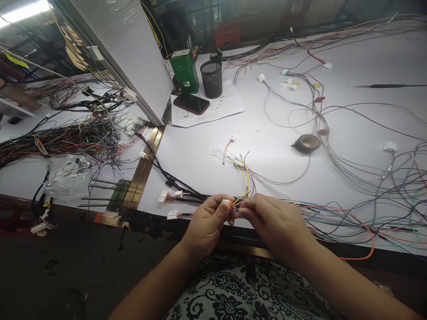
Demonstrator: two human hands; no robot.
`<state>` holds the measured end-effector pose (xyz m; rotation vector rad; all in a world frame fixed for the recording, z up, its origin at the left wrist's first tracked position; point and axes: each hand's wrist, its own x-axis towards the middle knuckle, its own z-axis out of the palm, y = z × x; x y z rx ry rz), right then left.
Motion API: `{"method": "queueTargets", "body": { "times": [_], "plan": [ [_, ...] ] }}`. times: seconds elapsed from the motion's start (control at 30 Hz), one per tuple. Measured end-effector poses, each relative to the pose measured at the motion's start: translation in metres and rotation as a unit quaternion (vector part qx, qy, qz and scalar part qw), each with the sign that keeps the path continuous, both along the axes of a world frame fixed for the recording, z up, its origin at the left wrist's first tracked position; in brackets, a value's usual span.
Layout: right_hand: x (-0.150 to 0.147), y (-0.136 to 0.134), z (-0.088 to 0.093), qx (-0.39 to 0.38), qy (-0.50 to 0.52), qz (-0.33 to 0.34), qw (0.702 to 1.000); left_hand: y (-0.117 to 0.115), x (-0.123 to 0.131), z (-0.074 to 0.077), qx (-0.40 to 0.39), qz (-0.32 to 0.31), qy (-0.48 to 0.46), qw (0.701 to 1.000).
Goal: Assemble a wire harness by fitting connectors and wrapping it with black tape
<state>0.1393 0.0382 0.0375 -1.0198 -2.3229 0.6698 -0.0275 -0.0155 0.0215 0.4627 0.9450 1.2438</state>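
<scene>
At the table's front edge my left hand (208, 222) pinches a small white connector (226, 202) between thumb and fingers. Orange, yellow and purple wires come out of it toward the right. My right hand (270, 218) is closed, thumb against forefinger, on thin wires (240, 202) close to the connector; exactly which wires it grips is hidden by the fingers. Beyond my hands lies a bundle of wire ends (238, 162) in white and yellow. Left of my left hand are white connectors (163, 197) on black-sleeved cables.
A roll of dark tape (306, 144) lies right of centre, with tangled wires (376, 200) beyond it. Further back are a phone (191, 103), paper sheets (230, 104), a black mesh cup (211, 80) and a green box (184, 71). A brass-coloured strip (142, 173) and an upright panel (126, 49) border the left.
</scene>
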Motion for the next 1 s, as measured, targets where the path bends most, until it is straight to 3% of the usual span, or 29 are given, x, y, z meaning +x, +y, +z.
{"method": "queueTargets", "body": {
  "times": [0.27,0.47,0.8,1.0],
  "plan": [
    [-0.01,-0.008,-0.01,-0.03,0.044,-0.008,0.999,-0.005,0.002,-0.005,0.005,0.003,0.049,0.999],
    [-0.007,-0.01,-0.006,-0.122,0.136,0.023,0.983,-0.009,-0.005,-0.002,0.0,-0.009,0.063,0.998],
    [-0.009,-0.014,-0.017,-0.104,0.142,0.022,0.984,-0.009,-0.009,-0.002,0.001,-0.041,0.16,0.986],
    [-0.009,-0.013,-0.02,-0.092,0.153,0.023,0.984,-0.006,-0.013,0.0,-0.017,-0.034,0.11,0.993]
  ]
}}
